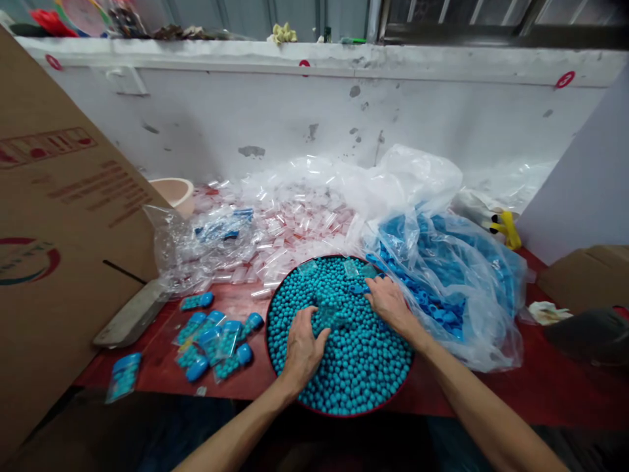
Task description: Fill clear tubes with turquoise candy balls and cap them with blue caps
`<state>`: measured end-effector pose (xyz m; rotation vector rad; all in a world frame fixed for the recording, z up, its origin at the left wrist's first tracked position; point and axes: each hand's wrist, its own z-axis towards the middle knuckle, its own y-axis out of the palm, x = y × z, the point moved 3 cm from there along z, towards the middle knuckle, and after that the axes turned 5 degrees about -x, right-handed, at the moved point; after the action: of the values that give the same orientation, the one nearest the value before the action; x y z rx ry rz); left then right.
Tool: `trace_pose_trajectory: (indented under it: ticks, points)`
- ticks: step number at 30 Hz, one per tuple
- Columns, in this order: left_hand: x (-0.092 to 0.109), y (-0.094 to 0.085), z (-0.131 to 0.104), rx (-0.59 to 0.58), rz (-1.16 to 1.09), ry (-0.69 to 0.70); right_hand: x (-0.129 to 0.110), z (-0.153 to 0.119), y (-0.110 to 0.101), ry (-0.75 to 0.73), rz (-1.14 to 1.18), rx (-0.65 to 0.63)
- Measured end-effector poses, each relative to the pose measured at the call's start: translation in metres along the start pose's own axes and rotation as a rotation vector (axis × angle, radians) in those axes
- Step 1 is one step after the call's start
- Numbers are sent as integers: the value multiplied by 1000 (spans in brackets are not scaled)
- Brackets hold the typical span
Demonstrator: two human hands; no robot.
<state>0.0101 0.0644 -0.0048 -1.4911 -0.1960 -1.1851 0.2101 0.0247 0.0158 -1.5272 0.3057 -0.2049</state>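
Note:
A round red-rimmed tray is filled with small turquoise beads. Over its left half, my left hand curves its thumb and fingers round the near end of a clear plastic container among the beads. My right hand reaches in from the right, its fingertips closed at one of a few blue caps lying on the beads. Part of that cap is hidden by the fingers. Another clear container rests near the tray's far rim.
Several filled, blue-capped containers lie left of the tray on the red table. Behind is a heap of clear empty containers. A plastic bag of blue caps stands right. A cardboard box borders the left side.

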Motion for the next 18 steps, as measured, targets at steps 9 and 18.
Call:
trace_pose_trajectory:
  ticks: [9,18]
  points:
    - [24,8,-3,-84,145,-73,-5,-28,-10,-123,-212,2]
    - [26,7,-3,-100,110,-21,-33,-47,-10,-501,-94,-199]
